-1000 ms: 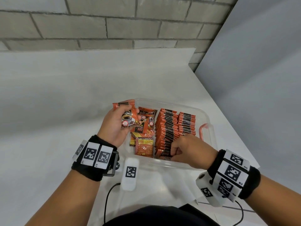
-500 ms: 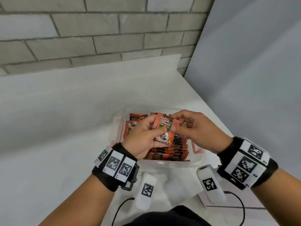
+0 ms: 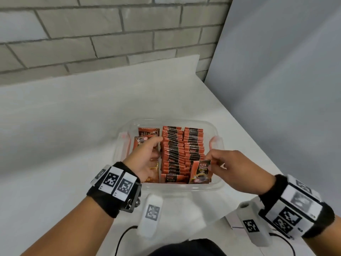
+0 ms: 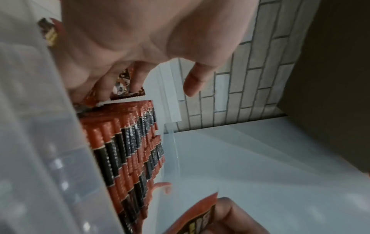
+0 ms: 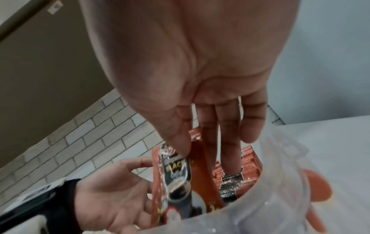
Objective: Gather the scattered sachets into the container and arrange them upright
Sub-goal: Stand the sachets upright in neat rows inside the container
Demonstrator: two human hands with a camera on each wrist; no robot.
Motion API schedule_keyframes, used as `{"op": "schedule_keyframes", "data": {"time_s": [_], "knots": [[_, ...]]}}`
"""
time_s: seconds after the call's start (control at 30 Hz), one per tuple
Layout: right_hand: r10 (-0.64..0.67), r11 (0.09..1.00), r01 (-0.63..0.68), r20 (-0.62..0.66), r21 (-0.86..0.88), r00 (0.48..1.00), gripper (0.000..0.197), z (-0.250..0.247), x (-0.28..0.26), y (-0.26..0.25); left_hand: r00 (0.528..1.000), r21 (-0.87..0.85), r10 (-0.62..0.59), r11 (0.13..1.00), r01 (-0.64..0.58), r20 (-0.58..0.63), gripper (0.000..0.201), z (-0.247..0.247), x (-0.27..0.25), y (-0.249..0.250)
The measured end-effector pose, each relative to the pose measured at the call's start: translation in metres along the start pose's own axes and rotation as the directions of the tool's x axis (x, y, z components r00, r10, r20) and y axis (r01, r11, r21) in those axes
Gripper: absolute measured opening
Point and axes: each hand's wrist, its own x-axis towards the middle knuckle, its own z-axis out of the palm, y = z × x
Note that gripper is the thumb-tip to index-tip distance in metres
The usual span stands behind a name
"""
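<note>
Two rows of orange-and-black sachets (image 3: 181,150) stand upright in the clear container (image 3: 217,185) on the white table (image 3: 64,135), filling its middle and right side. My right hand (image 3: 228,167) pinches the top of one D2X sachet (image 3: 201,172) between thumb and fingers, its lower edge down at the near end of the right row. My left hand (image 3: 145,157) reaches with loose, spread fingers onto the loose sachets (image 3: 145,139) on the container's left, gripping nothing I can see.
</note>
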Motion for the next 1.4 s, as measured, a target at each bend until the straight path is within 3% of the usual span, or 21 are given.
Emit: {"op": "schedule_keyframes", "data": {"time_s": [0.1,0.27,0.47,0.7,0.97,1.13,1.27,1.4], "knots": [[-0.032,0.998,0.038,0.1,-0.057,0.994,0.016,0.004,-0.002,0.001,0.995,-0.026,-0.076,0.997,0.077,0.063,0.025,0.001,0.004,-0.003],[-0.065,0.97,0.095,0.137,-0.224,0.988,0.017,0.008,0.002,0.001,0.989,-0.029,-0.119,0.992,0.123,0.091,0.035,0.001,0.013,-0.007],[0.031,0.884,0.058,0.182,-0.465,0.983,0.032,0.014,0.001,-0.009,0.988,-0.024,-0.132,0.991,0.134,0.075,0.033,0.004,0.016,-0.01],[0.046,0.86,0.036,0.148,-0.51,0.988,0.019,0.016,0.013,-0.008,0.986,-0.022,-0.14,0.99,0.143,0.085,0.037,0.001,0.02,-0.01],[0.056,0.824,0.074,0.211,-0.562,0.976,0.019,0.017,0.025,-0.021,0.987,-0.017,-0.124,0.992,0.126,0.1,0.028,0.001,0.019,-0.012],[0.033,0.815,0.121,0.254,-0.567,0.967,0.018,0.018,0.028,-0.019,0.987,-0.01,-0.119,0.993,0.121,0.107,0.035,-0.001,0.018,-0.011],[0.047,0.833,0.115,0.277,-0.541,0.96,0.017,0.018,0.029,-0.019,0.988,-0.005,-0.11,0.994,0.112,0.11,0.037,-0.001,0.015,-0.011],[0.094,0.917,0.045,0.323,-0.397,0.942,0.016,0.011,0.028,-0.016,0.988,0.008,-0.1,0.995,0.1,0.114,0.036,-0.003,0.013,-0.009]]}}
